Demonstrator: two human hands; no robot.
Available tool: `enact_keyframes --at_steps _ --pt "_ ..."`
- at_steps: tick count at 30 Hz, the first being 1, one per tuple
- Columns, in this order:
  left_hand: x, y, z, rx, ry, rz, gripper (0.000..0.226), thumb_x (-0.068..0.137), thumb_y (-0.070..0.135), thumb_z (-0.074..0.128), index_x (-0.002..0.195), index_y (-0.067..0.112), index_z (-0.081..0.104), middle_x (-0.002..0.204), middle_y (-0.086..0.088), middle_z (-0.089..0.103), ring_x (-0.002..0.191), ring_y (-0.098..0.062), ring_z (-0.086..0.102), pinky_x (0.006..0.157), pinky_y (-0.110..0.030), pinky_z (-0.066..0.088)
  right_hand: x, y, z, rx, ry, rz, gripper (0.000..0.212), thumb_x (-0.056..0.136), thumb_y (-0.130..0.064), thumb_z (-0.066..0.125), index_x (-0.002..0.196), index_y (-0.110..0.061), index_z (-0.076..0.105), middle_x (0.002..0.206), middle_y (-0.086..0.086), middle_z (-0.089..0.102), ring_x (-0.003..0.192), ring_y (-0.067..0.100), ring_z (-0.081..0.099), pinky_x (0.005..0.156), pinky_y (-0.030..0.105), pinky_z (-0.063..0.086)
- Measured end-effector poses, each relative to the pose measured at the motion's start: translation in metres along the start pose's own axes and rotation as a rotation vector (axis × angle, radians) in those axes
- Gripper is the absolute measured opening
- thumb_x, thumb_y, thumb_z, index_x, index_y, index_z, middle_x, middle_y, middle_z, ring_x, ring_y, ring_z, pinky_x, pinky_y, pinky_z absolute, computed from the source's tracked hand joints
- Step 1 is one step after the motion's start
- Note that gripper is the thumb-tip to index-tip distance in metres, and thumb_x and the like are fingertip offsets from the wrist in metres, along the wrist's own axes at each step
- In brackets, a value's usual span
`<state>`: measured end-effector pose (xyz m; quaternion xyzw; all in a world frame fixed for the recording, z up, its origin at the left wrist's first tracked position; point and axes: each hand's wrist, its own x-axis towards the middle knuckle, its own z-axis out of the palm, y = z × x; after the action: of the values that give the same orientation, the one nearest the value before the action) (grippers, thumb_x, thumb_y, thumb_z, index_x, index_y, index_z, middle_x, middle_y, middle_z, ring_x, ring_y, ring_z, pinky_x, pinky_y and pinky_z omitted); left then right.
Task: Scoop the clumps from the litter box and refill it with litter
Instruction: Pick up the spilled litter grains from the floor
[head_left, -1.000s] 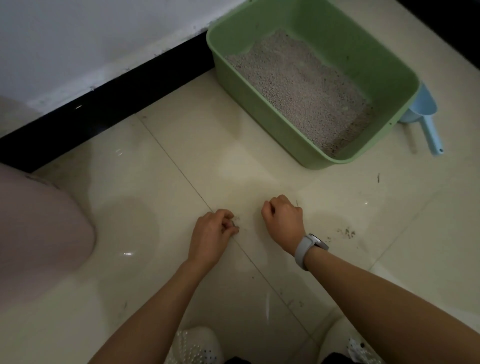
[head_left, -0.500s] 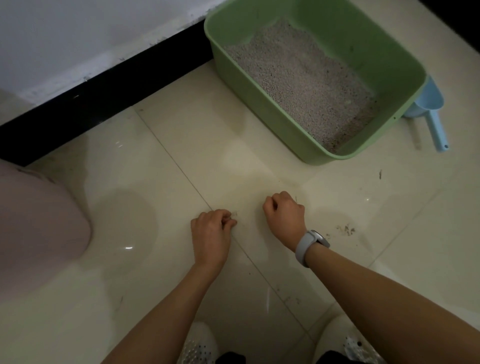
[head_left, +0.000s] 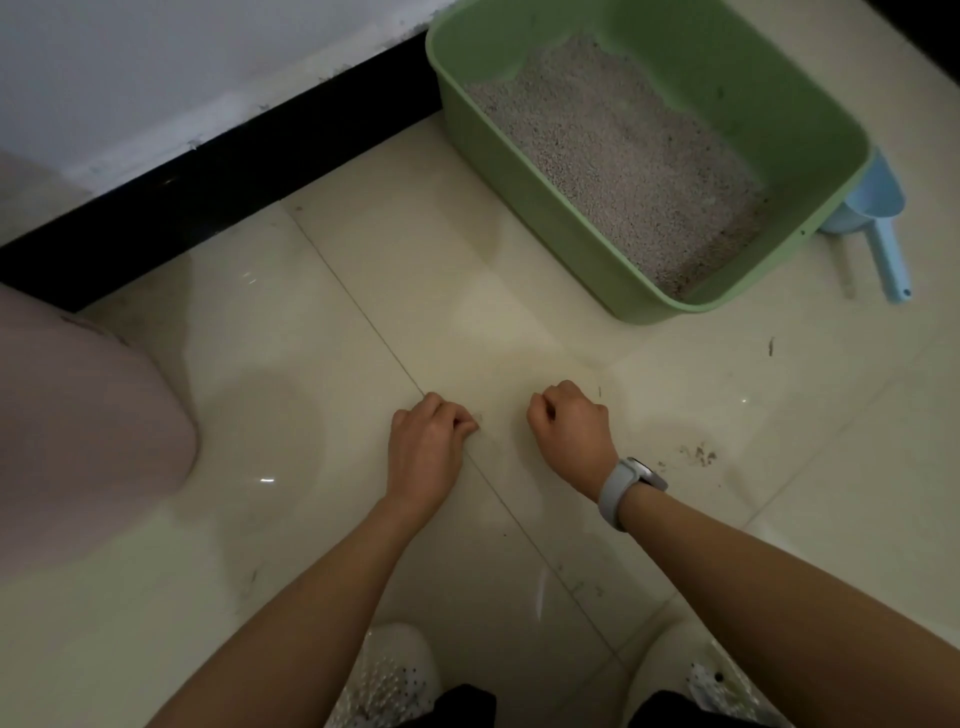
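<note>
Both hands are down at the tiled floor (head_left: 322, 364) here, knuckles up, well short of the box. The left hand (head_left: 428, 447) has its fingers curled under, thumb tucked against them by a few specks on the tile, though whether it pinches anything I cannot tell. The right hand (head_left: 569, 431), a pale watch (head_left: 626, 491) on its wrist, is curled into a loose fist just beside it, and what it holds, if anything, is hidden. Up ahead sits the green litter box (head_left: 519, 171) by the black skirting (head_left: 208, 171), grey litter (head_left: 623, 150) spread across its bottom. A blue scoop (head_left: 878, 208) rests against the box's right side, handle pointing toward us. Dark crumbs (head_left: 701, 454) lie right of the watch.
</note>
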<state>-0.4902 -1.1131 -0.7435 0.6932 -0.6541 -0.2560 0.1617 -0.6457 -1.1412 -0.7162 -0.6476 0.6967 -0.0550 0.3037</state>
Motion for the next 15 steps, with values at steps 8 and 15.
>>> enact_keyframes --at_steps 8,15 --pt "-0.04 -0.009 -0.016 -0.17 0.037 -0.102 0.007 0.085 0.007 0.06 0.081 0.002 0.06 0.086 -0.012 0.06 0.08 -0.028 0.057 0.072 -0.028 0.038 -0.056 0.028 0.018 -0.377 -0.122 -0.601 0.033 0.085 -0.031 0.035 0.063 -0.014 0.054 0.065 0.003 0.051 0.056 0.023 0.051 0.066 0.031 0.032" --pt "-0.065 -0.019 -0.021 -0.218 0.087 -0.181 0.004 0.083 0.003 0.061 0.08 0.001 0.062 0.083 -0.012 0.063 0.078 -0.027 0.058 0.07 -0.02 0.034 -0.079 0.036 0.033 -0.321 -0.083 -0.578 0.027 0.083 -0.034 0.041 0.068 -0.017 0.057 0.069 -0.001 0.053 0.063 0.021 0.056 0.066 0.029 0.023"
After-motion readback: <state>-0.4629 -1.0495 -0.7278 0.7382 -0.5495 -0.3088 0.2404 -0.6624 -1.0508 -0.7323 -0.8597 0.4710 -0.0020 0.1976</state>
